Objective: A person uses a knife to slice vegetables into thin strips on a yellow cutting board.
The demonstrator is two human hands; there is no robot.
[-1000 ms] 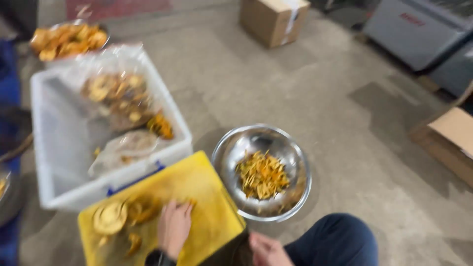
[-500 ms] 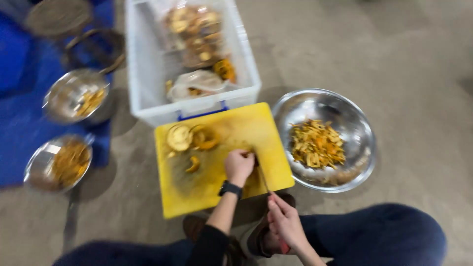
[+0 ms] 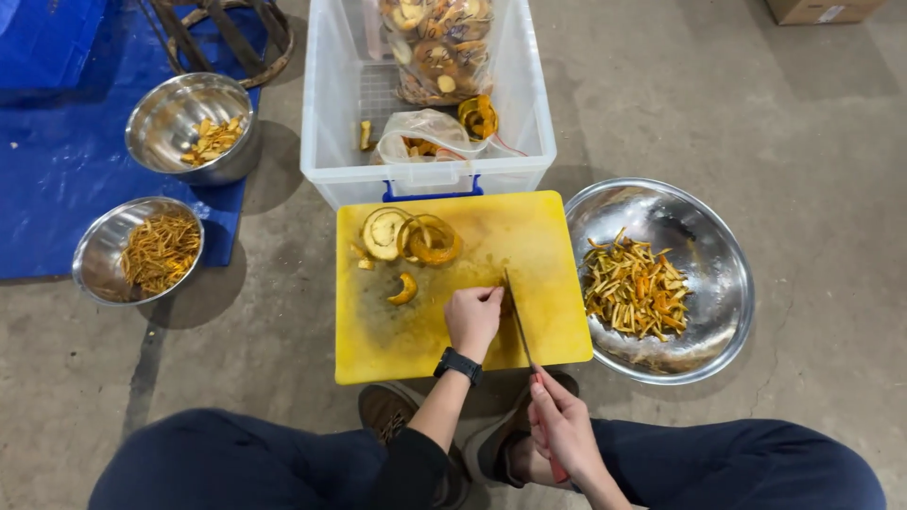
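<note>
**Peel slicing on the yellow board: hand and knife status**

Left hand (image 3: 472,319) is curled down on the yellow cutting board (image 3: 397,331), fingers bunched over a small piece of peel that is mostly hidden under them. Right hand (image 3: 564,433) is closed around the handle of a knife (image 3: 518,319), near edge of the board, blade running away from the person and sitting just beside the left fingertips.

More peel: curled rings (image 3: 413,236) at the board's far left, one small curl (image 3: 404,289) near the middle. Cut strips fill the large steel bowl (image 3: 718,255) to the right.

Handling call: peel looks light, dry, leathery, curls back on itself, so likely springy and prone to skating on the board. Best pinned flat near the cut edge with fingertips tucked.

Far side: white crate (image 3: 326,113) with bagged peel (image 3: 439,42). Left, on blue tarp (image 3: 57,142): two small bowls, chunks (image 3: 189,123) and strips (image 3: 142,250).
</note>
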